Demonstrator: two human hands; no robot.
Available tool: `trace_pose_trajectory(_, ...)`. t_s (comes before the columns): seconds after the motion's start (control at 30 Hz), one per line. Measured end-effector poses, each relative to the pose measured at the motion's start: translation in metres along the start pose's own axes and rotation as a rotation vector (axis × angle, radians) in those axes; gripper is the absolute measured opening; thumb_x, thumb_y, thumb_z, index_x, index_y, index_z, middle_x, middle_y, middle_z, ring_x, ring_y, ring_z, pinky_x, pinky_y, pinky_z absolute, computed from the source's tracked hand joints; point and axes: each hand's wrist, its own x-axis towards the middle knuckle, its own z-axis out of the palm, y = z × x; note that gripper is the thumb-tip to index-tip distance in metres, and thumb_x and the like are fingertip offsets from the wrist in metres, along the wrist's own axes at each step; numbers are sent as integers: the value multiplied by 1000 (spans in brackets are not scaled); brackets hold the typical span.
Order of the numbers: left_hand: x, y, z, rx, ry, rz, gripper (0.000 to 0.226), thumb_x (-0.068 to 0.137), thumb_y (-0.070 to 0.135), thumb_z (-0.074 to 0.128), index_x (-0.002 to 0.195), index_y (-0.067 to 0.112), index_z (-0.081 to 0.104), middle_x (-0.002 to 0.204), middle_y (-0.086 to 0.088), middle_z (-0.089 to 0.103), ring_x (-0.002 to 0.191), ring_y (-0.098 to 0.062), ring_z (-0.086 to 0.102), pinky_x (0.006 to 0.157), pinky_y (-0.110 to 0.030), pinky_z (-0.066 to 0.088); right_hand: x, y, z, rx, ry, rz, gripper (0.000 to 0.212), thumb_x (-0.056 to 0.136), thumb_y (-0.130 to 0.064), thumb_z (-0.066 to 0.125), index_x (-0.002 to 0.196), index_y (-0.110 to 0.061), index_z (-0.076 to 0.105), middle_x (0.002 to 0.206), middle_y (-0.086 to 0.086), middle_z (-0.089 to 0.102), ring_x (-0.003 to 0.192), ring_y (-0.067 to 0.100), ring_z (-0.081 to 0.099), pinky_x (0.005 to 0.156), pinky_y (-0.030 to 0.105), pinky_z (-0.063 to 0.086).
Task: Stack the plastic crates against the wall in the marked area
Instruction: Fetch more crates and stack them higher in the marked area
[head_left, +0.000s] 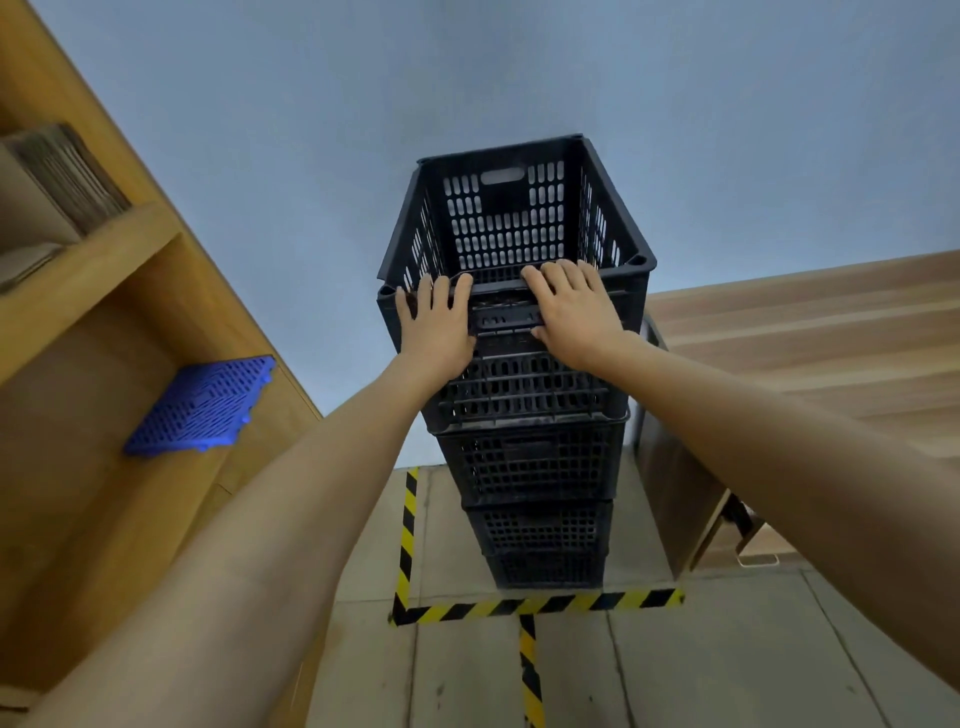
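Stack of black slotted plastic crates (524, 457), standing on the floor inside the yellow-and-black striped floor marking (535, 605), back side close to the pale blue wall (467, 78). Top crate (509, 218): open mouth up, long axis running from you toward the wall, handle-slot end facing the wall.

Hands: your left hand (436, 327) and right hand (574, 312) lie flat on the near end, fingers extended over the top crate's near rim; neither is seen to curl around it.

Handling advice: press evenly with both palms so the top crate seats square on the one below; check the corners line up before letting go, as a tall column would likely lean if skewed.

Nearby: wooden shelving (104, 270) with a blue plastic grid tile (202, 405).
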Motion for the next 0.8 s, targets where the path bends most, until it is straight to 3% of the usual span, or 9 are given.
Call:
trace_pose_trajectory(0.1,-12,0,1,-13,-20,-7,93,90,21,61,155,25,-5,163,-8,0,149,-33,-11,114,-62,-5,-9,3,-6,18,-70,5,86,93,-30,58,156,-15,2,161,12,14,150,31,6,121,43,2)
trace_pose_trajectory(0.2,-28,10,7,-87,45,-9,98,90,19,60,155,25,-13,163,-6,-14,148,-33,-18,113,-58,-7,-29,-1,-2,66,13,7,90,91,-23,58,156,-14,-4,163,11,1,150,30,-4,121,43,1)
trace_pose_trajectory(0.3,-60,8,35,-51,188,201,89,91,24,58,157,23,-2,164,-5,-8,150,-31,-10,117,-55,0,-63,-3,21,152,84,-57,83,91,-18,53,156,-16,1,164,6,0,151,26,-2,122,45,7)
trace_pose_trajectory(0.4,-97,-1,85,14,6,398,74,99,36,47,157,28,2,164,1,3,151,-26,-3,120,-49,11,-108,9,63,131,-129,-157,69,96,-20,48,155,-23,15,163,-1,14,151,22,4,122,41,3)
trace_pose_trajectory(0.5,-110,-13,127,-166,-303,148,65,102,45,37,157,28,7,163,-1,15,150,-28,6,118,-48,19,-141,26,96,206,-385,18,44,97,-24,47,141,-26,45,146,2,48,141,25,34,116,40,23)
trace_pose_trajectory(0.57,-107,-23,146,-317,-409,-7,66,101,49,38,156,21,15,156,-9,32,145,-32,24,112,-49,30,-146,34,103,271,-516,201,33,98,-26,42,129,-23,54,129,8,62,119,30,54,97,39,40)
trace_pose_trajectory(0.63,-101,-30,154,-485,-472,-170,65,100,49,42,150,10,27,145,-14,45,136,-34,39,104,-44,38,-144,40,111,365,-625,370,32,100,-29,39,126,-18,53,122,12,64,108,34,60,87,40,47)
trace_pose_trajectory(0.7,-90,-34,159,-710,-487,-385,59,100,45,45,140,3,34,136,-15,51,127,-32,48,96,-37,39,-136,44,121,510,-661,551,34,100,-30,44,128,-13,49,124,15,61,110,37,59,92,45,49)
trace_pose_trajectory(0.8,-71,-44,165,-1031,-483,-668,70,99,45,49,148,4,22,134,-13,47,123,-26,47,96,-35,36,-115,43,141,765,-605,795,47,96,-27,57,137,-9,42,133,16,55,120,37,55,97,42,45)
